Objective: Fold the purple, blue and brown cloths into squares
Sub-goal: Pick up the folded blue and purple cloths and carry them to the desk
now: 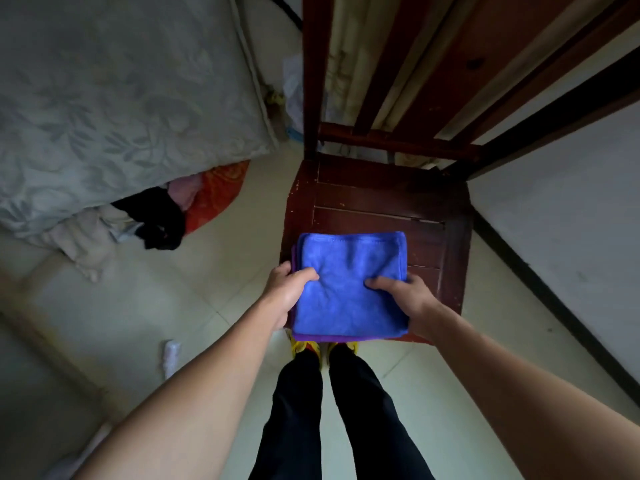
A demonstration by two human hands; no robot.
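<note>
No text, label, brand, number or sign could be read anywhere. The blue cloth [349, 292] showed plain fabric, and the wooden chair [381, 202] carrying it at its front edge bore no markings.
</note>
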